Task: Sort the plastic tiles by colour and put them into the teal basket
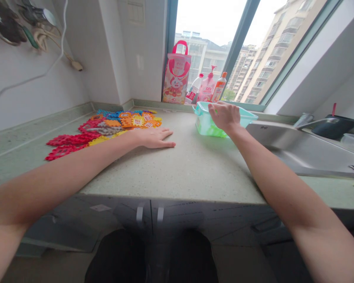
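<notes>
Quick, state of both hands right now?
Left hand: open, palm down, fingers extended, beside the colorful plastic pieces.
Right hand: fingers curled at the light-green basket; whether it grips cannot be told.

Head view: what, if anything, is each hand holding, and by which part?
Left hand: nothing. Right hand: apparently the translucent turquoise plastic basin, by its rim; exact hold unclear.

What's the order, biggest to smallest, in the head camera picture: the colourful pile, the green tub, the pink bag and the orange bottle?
1. Colourful pile
2. Green tub and pink bag: too alike to rank, and the right hand hides some of the tub
3. Orange bottle
</notes>
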The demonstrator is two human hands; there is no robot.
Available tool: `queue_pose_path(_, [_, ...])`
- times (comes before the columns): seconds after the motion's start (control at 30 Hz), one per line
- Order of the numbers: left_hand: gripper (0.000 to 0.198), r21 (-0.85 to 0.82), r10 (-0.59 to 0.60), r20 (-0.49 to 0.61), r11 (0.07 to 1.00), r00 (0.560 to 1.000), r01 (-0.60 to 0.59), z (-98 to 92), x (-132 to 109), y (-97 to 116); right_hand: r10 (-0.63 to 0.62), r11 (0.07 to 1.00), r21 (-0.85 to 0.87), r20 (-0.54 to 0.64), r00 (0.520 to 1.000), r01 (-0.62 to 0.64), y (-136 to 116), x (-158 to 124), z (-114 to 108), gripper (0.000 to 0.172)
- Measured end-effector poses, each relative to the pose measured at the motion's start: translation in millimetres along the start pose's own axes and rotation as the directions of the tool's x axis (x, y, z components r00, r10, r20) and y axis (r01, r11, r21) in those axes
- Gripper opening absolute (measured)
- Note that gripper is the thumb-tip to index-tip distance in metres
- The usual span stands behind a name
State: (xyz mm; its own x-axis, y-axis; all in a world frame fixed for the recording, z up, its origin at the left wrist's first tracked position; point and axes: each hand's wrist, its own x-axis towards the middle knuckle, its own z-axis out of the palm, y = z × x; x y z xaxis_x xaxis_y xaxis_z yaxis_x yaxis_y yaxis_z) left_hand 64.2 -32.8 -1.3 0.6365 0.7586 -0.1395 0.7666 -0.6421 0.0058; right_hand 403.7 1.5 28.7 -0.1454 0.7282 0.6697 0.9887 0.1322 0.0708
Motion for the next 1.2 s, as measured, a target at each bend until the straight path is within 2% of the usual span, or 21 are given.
queue_pose_path(0.2, [0.115, 0.001, -0.003, 0.0, 1.0, 1.0, 0.003, 0.5, 0.9, -0.3, 0.029, 1.0, 0.0, 0.023, 0.999, -0.029, 6.4, 4.4, 8.0, 0.085])
queue_pose_path(0.43, [0.116, -0.008, 0.005, -0.005, 1.0, 1.0, -0.005, 1.6, 1.7, -2.2, 0.058, 0.998, 0.004, 0.103, 0.993, -0.058, 6.1, 4.7, 4.1, 0.078])
queue_pose_path(0.77, [0.119, -0.004, 0.025, -0.028, 1.0, 0.999, -0.026, 5.7, 5.3, -8.2, 0.032, 0.999, -0.002, 0.109, 0.993, -0.032, 8.2, 5.4, 5.4, 0.088])
queue_pose_path(1.2, [0.118, -0.002, 0.029, -0.026, 1.0, 0.999, -0.029, 7.2, 7.2, -10.5, 0.001, 1.0, 0.0, 0.06, 0.998, -0.001, -4.4, -2.4, -1.8, 0.073])
